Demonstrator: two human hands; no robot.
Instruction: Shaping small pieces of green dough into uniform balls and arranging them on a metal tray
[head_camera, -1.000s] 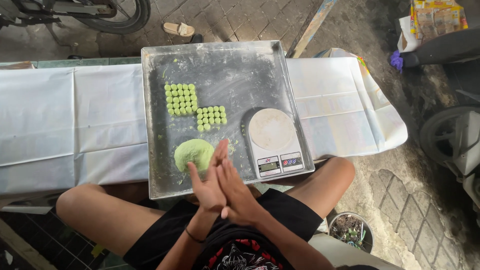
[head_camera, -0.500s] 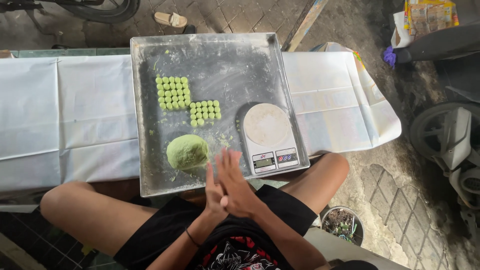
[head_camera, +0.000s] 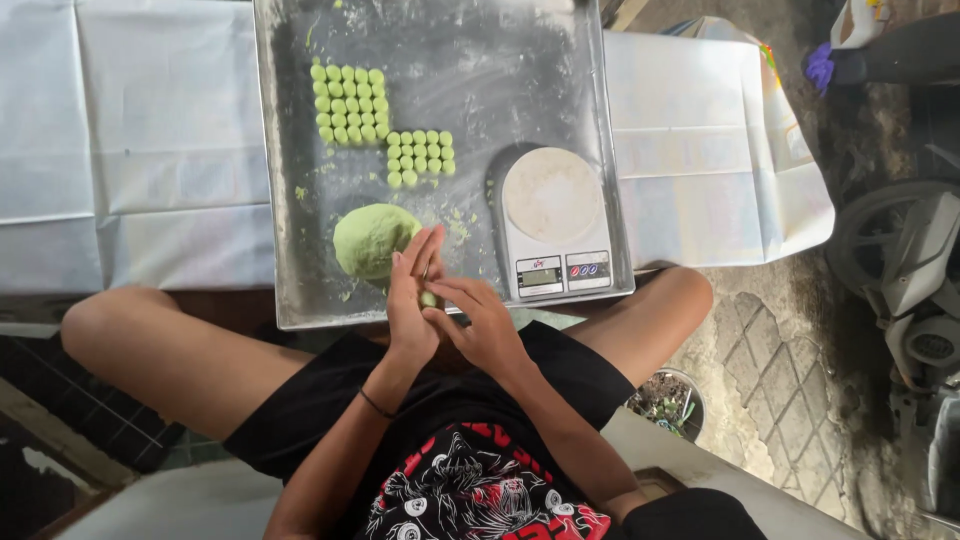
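The person wore black shorts (head_camera: 330, 400) that reached partway down the thighs, leaving the knees (head_camera: 95, 325) and lower legs bare. Above them was a black T-shirt (head_camera: 470, 480) with a busy printed design across the front in red and white, made up of skull-like shapes, round eye-like figures and red block shapes. The arms were bare from the short sleeves down, with no gloves on either the left hand (head_camera: 410, 300) or the right hand (head_camera: 485, 325). A thin dark band (head_camera: 377, 405) circled the left wrist. No rings or watch could be made out.
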